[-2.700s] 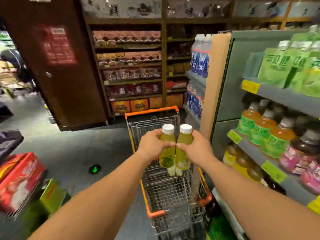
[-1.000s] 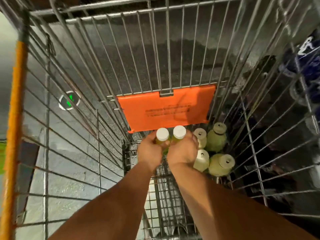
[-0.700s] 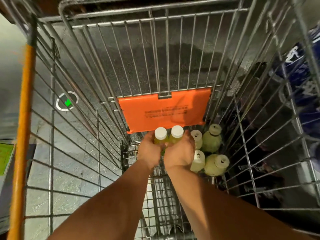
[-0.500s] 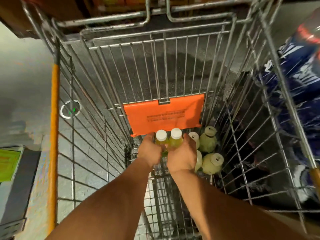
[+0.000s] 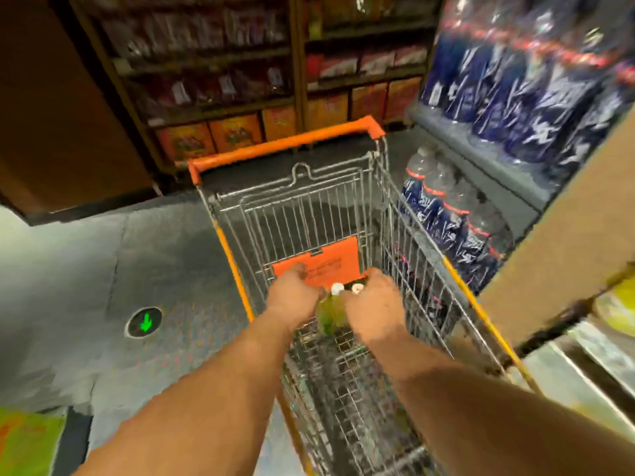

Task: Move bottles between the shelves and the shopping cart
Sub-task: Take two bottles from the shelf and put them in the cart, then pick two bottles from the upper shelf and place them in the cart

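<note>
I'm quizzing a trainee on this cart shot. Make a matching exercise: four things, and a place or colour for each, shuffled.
Things:
1. cart handle
2. green arrow marker
3. blue-labelled bottles
4. yellow-green bottle

Descriptions:
A. set in the floor, left of the cart
B. between the two hands, inside the cart
C. orange, at the cart's far end
D. on the low shelf, right of the cart

Pairs: 1-C, 2-A, 3-D, 4-B

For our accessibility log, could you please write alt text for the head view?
Both hands, left hand and right hand, reach into an orange-handled shopping cart around green bottles. Blue-labelled bottles line the shelves to the right.
</note>
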Demonstrator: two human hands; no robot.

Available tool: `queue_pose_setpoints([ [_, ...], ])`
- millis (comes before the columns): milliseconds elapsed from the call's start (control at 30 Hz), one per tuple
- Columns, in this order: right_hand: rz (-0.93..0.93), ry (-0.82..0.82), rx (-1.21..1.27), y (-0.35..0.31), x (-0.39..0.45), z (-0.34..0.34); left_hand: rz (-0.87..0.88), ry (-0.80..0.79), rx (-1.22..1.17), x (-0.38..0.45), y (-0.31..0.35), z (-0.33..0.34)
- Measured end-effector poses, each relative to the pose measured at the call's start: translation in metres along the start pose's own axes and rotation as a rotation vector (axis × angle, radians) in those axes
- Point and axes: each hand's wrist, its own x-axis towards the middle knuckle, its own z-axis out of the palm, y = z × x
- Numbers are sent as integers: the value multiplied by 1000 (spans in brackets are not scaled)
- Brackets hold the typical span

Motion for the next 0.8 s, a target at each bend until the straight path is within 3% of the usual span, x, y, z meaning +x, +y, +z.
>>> queue_pose_setpoints([
  [233, 11, 284, 42, -75, -162, -184, 308, -57, 79, -156, 143, -123],
  [367, 25, 515, 26, -84, -225, -305, 531, -64, 113, -234, 253, -149],
  [600, 140, 822, 12, -31, -365, -477, 903, -154, 57, -399, 404, -102],
  [800, 290, 1008, -18, 66, -524, -602, 1114, -402, -31, -573, 491, -8],
])
